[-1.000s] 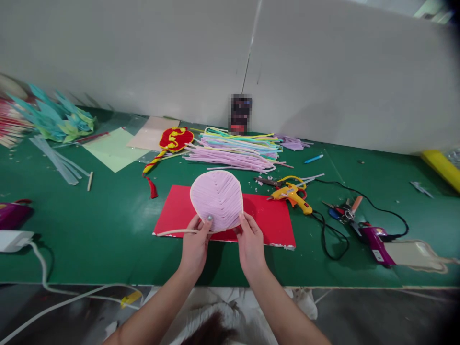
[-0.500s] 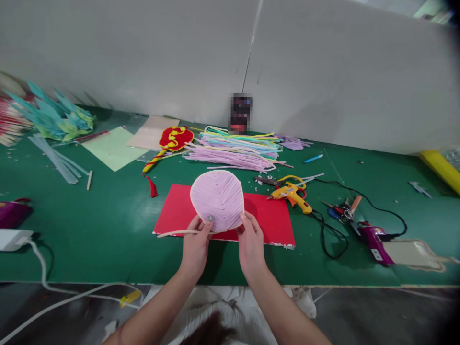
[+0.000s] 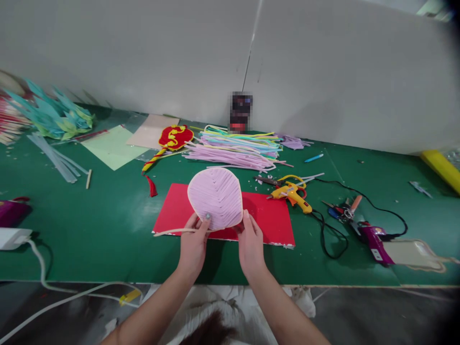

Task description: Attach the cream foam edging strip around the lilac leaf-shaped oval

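Note:
A round, fan-shaped lilac piece point(image 3: 215, 196) is covered in slanting rows of pipe cleaners that meet along a middle line. Pale cream edging runs around it, and a loose cream end point(image 3: 168, 232) sticks out to the left. My left hand point(image 3: 194, 239) grips the lower left rim, thumb on the front face. At the lower right rim, my right hand point(image 3: 250, 239) has its thumb and fingers closed on the edge. The piece is held tilted over a red board point(image 3: 269, 218). Fingers behind the piece are partly hidden.
Right of the board lie a yellow glue gun point(image 3: 293, 195), scissors point(image 3: 268, 181) and keys point(image 3: 345, 211). Behind is a pile of pastel pipe cleaners point(image 3: 233, 151), beside a red and yellow fan point(image 3: 176, 138). A white cable point(image 3: 43, 268) hangs over the left front edge.
The lilac piece has shifted slightly to the left and up, and my left hand has moved left with it. My right hand stays almost in place at the rim.

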### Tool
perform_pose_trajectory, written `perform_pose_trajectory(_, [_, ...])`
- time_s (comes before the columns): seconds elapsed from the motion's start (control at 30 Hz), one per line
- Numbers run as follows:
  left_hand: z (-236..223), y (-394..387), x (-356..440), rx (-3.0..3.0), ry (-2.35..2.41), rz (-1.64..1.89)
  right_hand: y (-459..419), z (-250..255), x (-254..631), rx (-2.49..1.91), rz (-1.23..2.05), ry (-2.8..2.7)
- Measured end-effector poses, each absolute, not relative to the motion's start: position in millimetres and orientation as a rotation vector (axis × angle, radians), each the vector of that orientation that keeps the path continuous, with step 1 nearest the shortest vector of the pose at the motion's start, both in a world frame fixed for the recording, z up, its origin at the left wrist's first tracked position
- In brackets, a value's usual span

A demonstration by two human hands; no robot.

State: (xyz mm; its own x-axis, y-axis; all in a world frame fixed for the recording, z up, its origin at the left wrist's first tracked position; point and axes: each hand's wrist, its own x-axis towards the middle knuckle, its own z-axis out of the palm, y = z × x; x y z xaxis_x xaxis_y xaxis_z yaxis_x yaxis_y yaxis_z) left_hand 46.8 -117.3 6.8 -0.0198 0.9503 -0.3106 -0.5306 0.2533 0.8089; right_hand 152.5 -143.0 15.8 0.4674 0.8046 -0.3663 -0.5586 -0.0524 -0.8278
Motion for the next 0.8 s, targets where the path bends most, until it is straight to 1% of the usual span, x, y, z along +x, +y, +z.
perform_pose_trajectory(0.3, [2.6,-120.8,48.0,0.529,0.986,1.262,-141.3,10.1,154.5,-1.273,1.057,-0.385])
perform_pose_trajectory(0.8, [2.7,-118.4,49.4,0.534,0.981,1.271,-143.6,9.5,153.7,-1.211,1.102,-0.345])
